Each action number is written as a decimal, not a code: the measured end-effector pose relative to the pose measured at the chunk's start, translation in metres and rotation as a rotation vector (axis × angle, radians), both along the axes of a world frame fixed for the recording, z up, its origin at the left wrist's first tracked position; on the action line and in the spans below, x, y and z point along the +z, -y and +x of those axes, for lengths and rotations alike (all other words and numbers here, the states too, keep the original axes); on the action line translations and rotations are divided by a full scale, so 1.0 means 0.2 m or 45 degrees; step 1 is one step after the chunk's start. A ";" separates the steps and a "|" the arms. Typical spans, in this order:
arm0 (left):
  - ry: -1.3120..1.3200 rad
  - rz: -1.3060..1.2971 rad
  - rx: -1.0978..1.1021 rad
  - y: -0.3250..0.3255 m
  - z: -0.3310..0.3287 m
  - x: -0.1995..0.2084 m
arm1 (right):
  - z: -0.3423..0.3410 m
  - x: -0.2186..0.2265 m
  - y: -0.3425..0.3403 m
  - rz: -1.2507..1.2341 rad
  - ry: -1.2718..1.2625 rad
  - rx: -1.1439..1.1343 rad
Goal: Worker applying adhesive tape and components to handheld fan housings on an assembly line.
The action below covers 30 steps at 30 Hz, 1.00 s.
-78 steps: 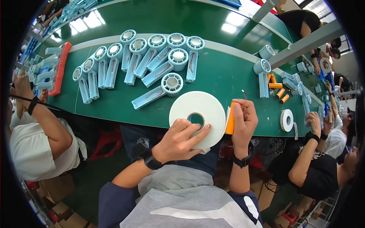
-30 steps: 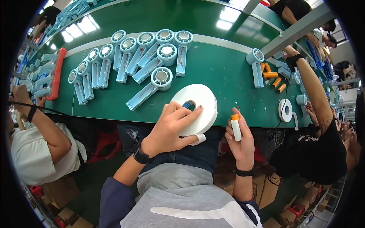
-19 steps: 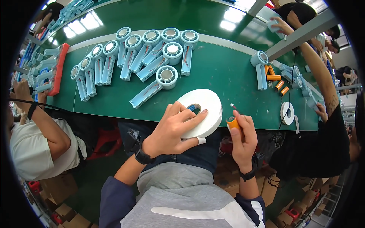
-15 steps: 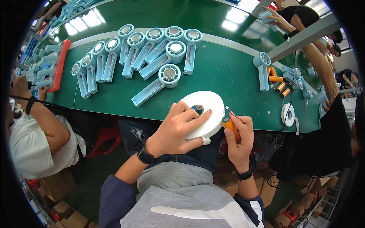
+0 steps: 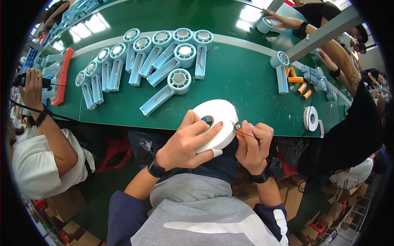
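Observation:
My left hand (image 5: pixel 184 143) grips a wide roll of white tape (image 5: pixel 225 119), thumb beneath and fingers across its face and core. A piece of white tape (image 5: pixel 216 153) is on the left thumb tip. Close to the roll's right edge, my right hand (image 5: pixel 255 143) pinches an orange cylindrical battery (image 5: pixel 239 132), mostly hidden by the fingers. Thin red and black wires with a small white connector stick out from it, against the roll in this view. Beyond the hands, a light-blue handheld fan housing (image 5: pixel 179 78) lies on the green table (image 5: pixel 230 78).
Several more light-blue fan housings (image 5: pixel 163 39) stand in a row at the far left. To the right are loose orange batteries (image 5: pixel 301 88), another fan housing (image 5: pixel 281 59) and a second tape roll (image 5: pixel 310 119). Co-workers sit on both sides; a red-edged bin (image 5: pixel 62 76) stands left.
My right hand has turned and moved left, bringing the battery and its wires against the tape roll's edge. The left hand still grips the roll. The left co-worker's hand has risen.

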<state>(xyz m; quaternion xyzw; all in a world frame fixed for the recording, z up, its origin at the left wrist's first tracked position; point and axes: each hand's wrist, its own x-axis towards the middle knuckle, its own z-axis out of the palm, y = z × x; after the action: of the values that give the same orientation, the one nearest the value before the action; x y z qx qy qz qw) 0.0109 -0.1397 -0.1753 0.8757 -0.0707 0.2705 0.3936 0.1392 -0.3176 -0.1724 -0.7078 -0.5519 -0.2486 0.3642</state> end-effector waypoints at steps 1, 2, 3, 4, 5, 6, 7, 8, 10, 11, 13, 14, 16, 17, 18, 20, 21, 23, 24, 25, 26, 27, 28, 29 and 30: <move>-0.005 -0.010 0.014 0.00 0.01 0.00 | 0.01 0.00 0.00 -0.009 0.037 -0.008; -0.010 -0.020 0.029 0.00 0.02 0.00 | 0.01 -0.01 0.00 -0.019 0.074 -0.014; -0.008 -0.020 0.029 0.01 0.02 0.00 | 0.02 -0.01 0.01 -0.029 0.111 -0.021; 0.001 -0.029 0.051 0.03 0.02 0.00 | 0.02 -0.02 0.01 -0.030 0.112 -0.020; 0.011 -0.038 0.073 0.05 0.02 -0.01 | 0.02 -0.02 0.01 -0.019 0.195 -0.046; 0.022 -0.046 0.096 0.06 0.02 -0.01 | 0.03 -0.03 0.02 -0.007 0.280 -0.071; 0.024 -0.045 0.098 0.08 0.02 -0.01 | 0.04 -0.04 0.02 0.005 0.364 -0.096; 0.018 -0.037 0.120 0.09 0.02 -0.02 | 0.05 -0.05 0.03 0.007 0.364 -0.094; 0.004 -0.020 0.164 0.11 0.00 -0.02 | 0.07 -0.08 0.05 0.015 0.376 -0.118; 0.002 -0.017 0.166 0.13 0.00 -0.02 | 0.07 -0.09 0.06 0.020 0.381 -0.131; -0.001 0.007 0.199 0.15 -0.01 -0.02 | 0.06 -0.11 0.06 0.023 0.351 -0.119; -0.003 0.018 0.216 0.16 -0.01 -0.02 | 0.05 -0.12 0.05 0.024 0.322 -0.108; -0.006 0.032 0.199 0.15 -0.01 -0.03 | 0.06 -0.12 0.06 0.025 0.293 -0.098; -0.006 0.044 0.182 0.15 -0.02 -0.04 | 0.09 -0.12 0.07 -0.059 0.342 -0.127; -0.002 0.061 0.166 0.14 -0.02 -0.05 | 0.14 -0.12 0.09 -0.138 0.395 -0.156; 0.016 0.043 0.019 0.17 -0.10 0.03 | 0.38 -0.14 0.14 -0.140 0.383 -0.501; 0.030 0.020 -0.134 0.19 -0.16 0.08 | 0.57 -0.16 0.20 -0.059 0.312 -0.820; 0.059 0.025 -0.247 0.16 -0.14 0.09 | 0.71 -0.06 0.34 0.159 0.053 -0.821; 0.026 0.098 -0.136 0.13 -0.04 0.06 | 0.72 -0.04 0.33 0.183 0.058 -0.803; -0.027 0.150 -0.031 0.14 0.03 0.04 | 0.66 0.00 0.33 0.310 -0.399 -0.721; -0.057 0.209 0.063 0.15 0.13 0.01 | 0.62 0.04 0.34 0.445 -0.832 -0.630; -0.039 0.238 0.090 0.16 0.23 -0.05 | 0.61 0.00 0.27 0.470 -0.824 -0.593; -0.063 0.296 0.058 0.21 0.34 -0.10 | 0.54 -0.03 0.25 0.627 -1.099 -0.401; -0.087 0.355 0.025 0.25 0.41 -0.15 | 0.47 -0.04 0.22 0.778 -1.367 -0.195; -0.067 0.358 0.004 0.27 0.45 -0.16 | 0.43 -0.06 0.21 0.833 -1.509 -0.126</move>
<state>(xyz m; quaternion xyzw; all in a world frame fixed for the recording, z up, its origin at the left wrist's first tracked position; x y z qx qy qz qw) 0.1008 -0.1938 -0.2079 0.9292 -0.0961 0.2354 0.2681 0.2244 -0.3592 -0.1835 -0.6023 -0.1223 0.0110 0.7888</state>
